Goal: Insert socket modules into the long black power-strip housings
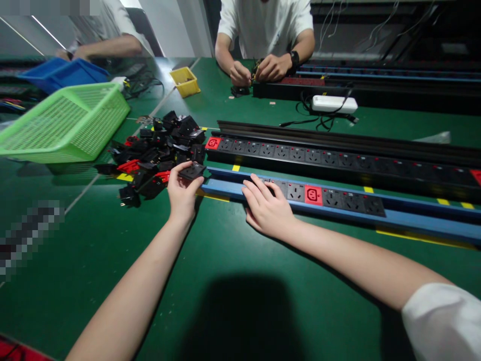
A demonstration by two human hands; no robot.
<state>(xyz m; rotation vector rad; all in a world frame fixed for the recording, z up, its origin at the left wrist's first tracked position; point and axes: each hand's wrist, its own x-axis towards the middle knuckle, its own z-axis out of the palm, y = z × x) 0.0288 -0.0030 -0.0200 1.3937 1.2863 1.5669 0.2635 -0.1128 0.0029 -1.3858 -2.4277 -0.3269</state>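
Note:
My left hand (182,193) pinches a black socket module (192,171) by its edge, just right of a pile of black and red socket modules (154,153). My right hand (266,206) lies with fingers stretched flat on the left end of a blue rail (413,219), over its first socket. That rail holds a short row of black sockets and one red socket (313,194). Behind it lies a long black power strip (338,160) filled with sockets, with a red one at its left end.
A green mesh basket (67,123) and a blue bin (63,72) stand at the left, a small yellow box (184,81) further back. Across the table a person's hands (259,70) work on another strip. A white adapter (334,104) with cables lies nearby.

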